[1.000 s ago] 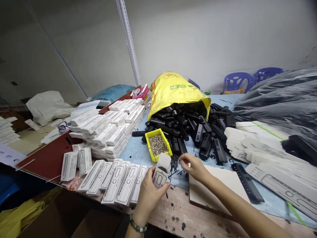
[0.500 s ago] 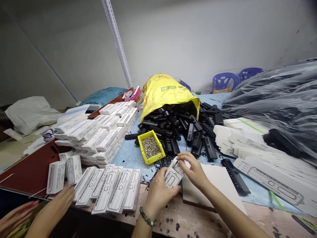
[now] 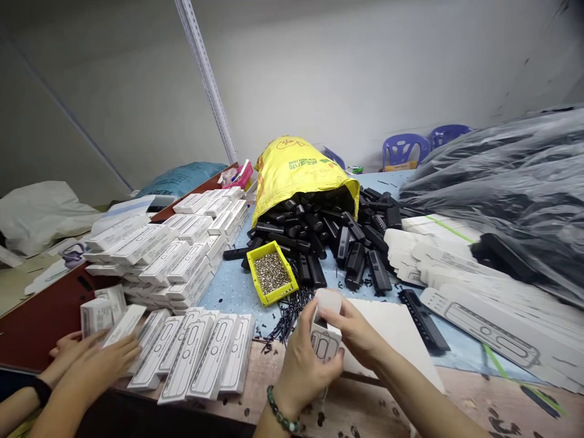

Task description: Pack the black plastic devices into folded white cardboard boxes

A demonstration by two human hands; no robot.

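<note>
Both of my hands hold one small white printed box (image 3: 325, 331) upright over the table's front edge. My left hand (image 3: 305, 359) wraps around its lower part, a bead bracelet on the wrist. My right hand (image 3: 358, 331) pinches the box's top flap from the right. Just behind the box lies a scatter of thin black pins (image 3: 285, 316) and a yellow tray (image 3: 271, 272) full of small metal screws. A row of closed white boxes (image 3: 201, 350) lies flat to the left of my hands.
Another person's two hands (image 3: 91, 359) handle white boxes at the lower left. Stacked white boxes (image 3: 168, 249) stand behind them. A yellow sack (image 3: 296, 170) spills black plastic parts (image 3: 333, 237). Flat unfolded cartons (image 3: 479, 286) and black plastic bags (image 3: 511, 176) fill the right.
My right hand left the black pins and came onto the box's top flap. The box now stands upright and nearer me. Another person's hands entered at the lower left.
</note>
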